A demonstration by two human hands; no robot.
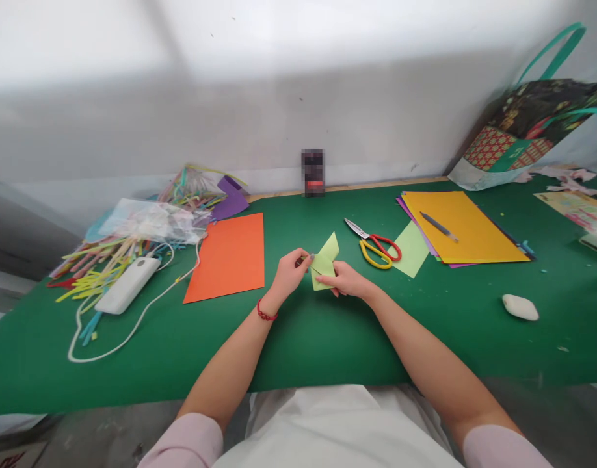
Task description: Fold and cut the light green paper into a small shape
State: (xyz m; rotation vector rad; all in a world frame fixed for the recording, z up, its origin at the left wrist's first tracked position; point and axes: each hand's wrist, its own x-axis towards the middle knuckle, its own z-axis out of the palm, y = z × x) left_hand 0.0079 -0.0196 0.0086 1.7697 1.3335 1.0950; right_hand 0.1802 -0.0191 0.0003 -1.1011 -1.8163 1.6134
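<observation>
A folded piece of light green paper [325, 260] is held just above the green table [328, 331], near its middle. My left hand [291, 273], with a red cord on the wrist, pinches the paper's left edge. My right hand [344, 279] grips its lower right part with the fingers closed on a fold. One pointed flap of the paper sticks up and to the right between the hands.
An orange sheet [229, 257] lies left of the hands. Red-and-yellow scissors [375, 246] and a green paper scrap [410, 249] lie to the right, then a stack of coloured sheets [467, 227] with a pencil [439, 227]. Straws, a power bank [127, 285] and cable lie far left; a white eraser [520, 307] lies at right.
</observation>
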